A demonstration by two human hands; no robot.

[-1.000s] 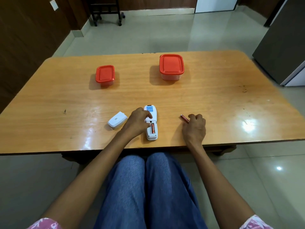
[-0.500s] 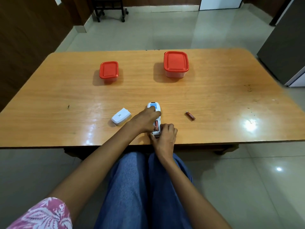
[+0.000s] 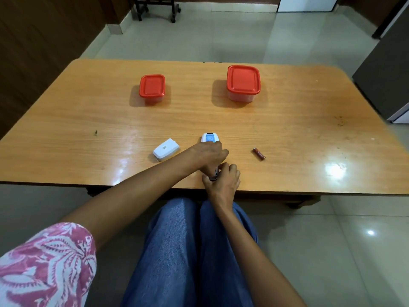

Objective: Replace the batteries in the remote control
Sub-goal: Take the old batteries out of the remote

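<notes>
One white rectangular plastic remote control lies near the near edge of the glossy orange-brown wooden table, about midway along it, its far end with a pale blue panel showing. The left hand lies curled over the middle of the remote, pressing down on it. The right hand is at the remote's near end, fingers bent in against it; whether they pinch anything there cannot be told, as the spot is hidden. One loose red-brown cylindrical battery lies on the table to the right of the hands, apart from them. One white plastic battery cover lies just left of the remote, detached. Two clear plastic containers with red lids stand farther back, well apart: one smaller container to the left, one larger container to the right. Both lids are on.
</notes>
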